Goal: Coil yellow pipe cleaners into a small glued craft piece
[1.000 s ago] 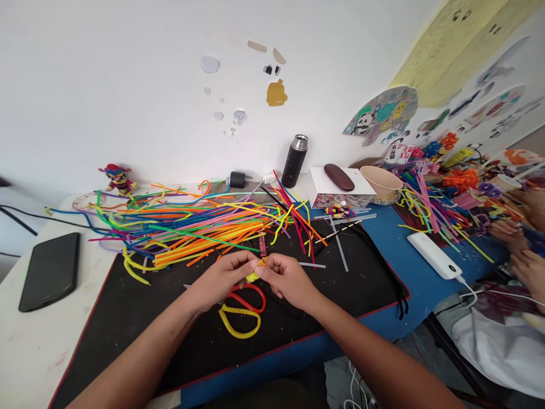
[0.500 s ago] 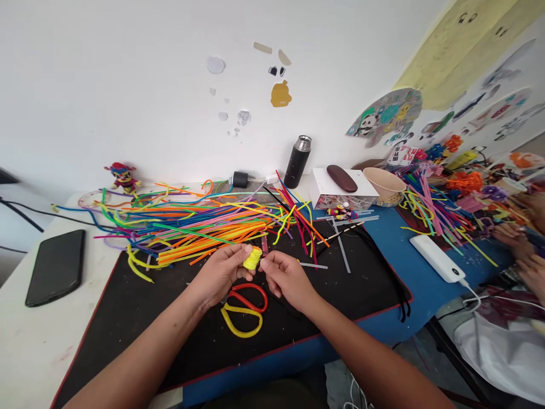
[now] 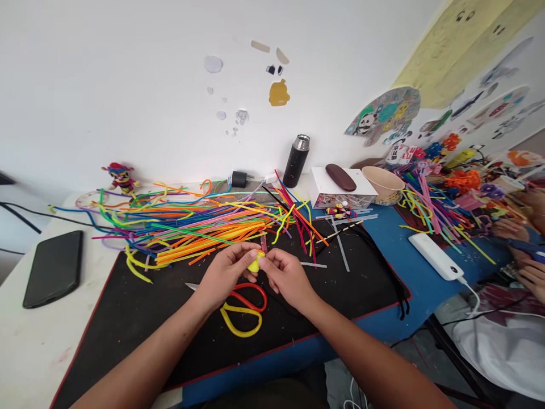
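Note:
Between my hands is a small yellow coil (image 3: 256,262) of wound pipe cleaner, above the black mat (image 3: 336,289). My left hand (image 3: 225,270) grips it between thumb and fingers. My right hand (image 3: 286,272) is closed, with thumb and fingertips pinched against the coil's right side and partly covering it. Scissors (image 3: 242,324) with one red and one yellow handle lie on the mat beneath my left wrist, blades partly hidden. Just behind my fingers is a small reddish clear piece (image 3: 264,243).
A long heap of coloured pipe cleaners (image 3: 213,224) stretches behind my hands. At the back stand a black bottle (image 3: 297,162) and a white box (image 3: 338,193). A phone (image 3: 53,268) lies left, a power bank (image 3: 436,257) right. At far right, another person's hand (image 3: 534,278) holds a blue tool.
My right fingertips have closed in on the yellow coil, which now looks tilted and more covered. The scissors' blade tip shows beside my left wrist. At far right, a blue tool has appeared.

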`<state>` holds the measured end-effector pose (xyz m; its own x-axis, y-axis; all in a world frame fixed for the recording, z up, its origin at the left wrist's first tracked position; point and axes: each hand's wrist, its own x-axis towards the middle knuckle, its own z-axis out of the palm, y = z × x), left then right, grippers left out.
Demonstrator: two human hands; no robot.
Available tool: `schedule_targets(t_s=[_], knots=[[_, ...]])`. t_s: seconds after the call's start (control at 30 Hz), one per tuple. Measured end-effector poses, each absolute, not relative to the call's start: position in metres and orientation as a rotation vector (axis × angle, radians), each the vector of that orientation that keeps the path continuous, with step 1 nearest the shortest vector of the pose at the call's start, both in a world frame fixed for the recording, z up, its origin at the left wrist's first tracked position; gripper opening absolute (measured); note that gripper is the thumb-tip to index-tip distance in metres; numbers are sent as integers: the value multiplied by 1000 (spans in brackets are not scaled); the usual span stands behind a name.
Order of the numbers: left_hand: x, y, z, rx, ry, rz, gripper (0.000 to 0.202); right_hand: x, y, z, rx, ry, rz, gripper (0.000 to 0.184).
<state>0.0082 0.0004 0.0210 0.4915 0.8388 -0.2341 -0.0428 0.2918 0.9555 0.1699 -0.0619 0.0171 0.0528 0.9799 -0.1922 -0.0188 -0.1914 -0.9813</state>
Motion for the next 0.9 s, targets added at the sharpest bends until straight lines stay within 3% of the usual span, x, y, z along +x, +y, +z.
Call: schedule_targets(t_s=[0.37,0.9], knots=[[3,5,23,981,749,653,38,174,-62,13,-1288,-1038,1391,52],[-1,6,19,779,678,618,38,175,-60,10,-1241,-920,1405,46]])
